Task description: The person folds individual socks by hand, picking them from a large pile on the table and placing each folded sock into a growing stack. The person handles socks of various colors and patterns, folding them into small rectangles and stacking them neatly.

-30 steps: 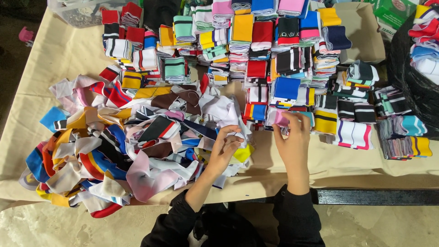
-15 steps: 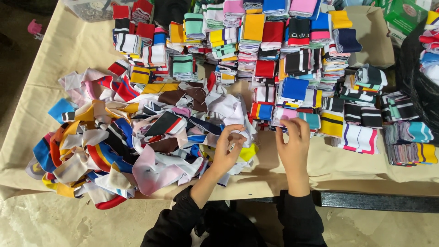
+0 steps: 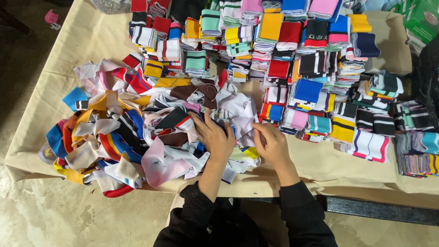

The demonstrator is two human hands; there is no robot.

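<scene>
On a table draped in beige cloth (image 3: 91, 32), seen from above:

- Loose heap of knit fabric pieces (image 3: 128, 132): left and centre, unsorted, tangled; white, pink, blue, orange, yellow, red, brown and striped.
- Left hand (image 3: 215, 137): rests palm down on the right edge of the heap, fingers spread slightly and curled into the pieces; whether it grips any one piece cannot be told.
- Right hand (image 3: 274, 146): just right of the left hand, near edge of the table; thumb and fingertips pinched on the edge of a white fabric piece (image 3: 240, 110) that runs up from the heap toward the far side.
- Folded stacks of knit bands (image 3: 292, 59): far and right, set in rows, each stack one colourway; yellow, red, mint, pink, blue, black-and-white striped.
- Further folded stacks (image 3: 416, 146): at the right edge, in grey, teal and purple.
- Green box (image 3: 423, 18): far right corner.
- Black sleeves (image 3: 297, 206): both forearms, near edge.
- Concrete floor (image 3: 55, 215): near left.
</scene>
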